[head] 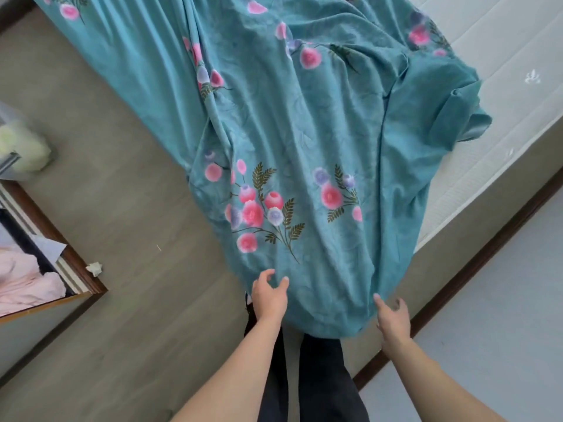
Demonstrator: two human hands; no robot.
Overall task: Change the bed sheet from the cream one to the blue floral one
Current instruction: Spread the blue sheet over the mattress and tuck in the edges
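Observation:
The blue floral sheet point(304, 132) lies spread over the bed and hangs over its near corner, down toward my legs. At the right, part of the white quilted mattress point(502, 71) is bare, with a folded-back edge of the sheet beside it. My left hand point(269, 295) is at the sheet's lower left edge, fingers loosely spread and holding nothing. My right hand point(393, 318) is at the lower right edge, fingers relaxed, a fingertip touching the cloth. No cream sheet shows.
Grey-brown floor point(122, 208) runs along the bed's left side. A dark wooden frame point(76, 263) with pink cloth point(24, 278) inside stands at the left, a crumpled paper scrap point(95, 268) next to it. A pale bundle point(21, 150) sits further up. A dark baseboard point(457, 284) runs at right.

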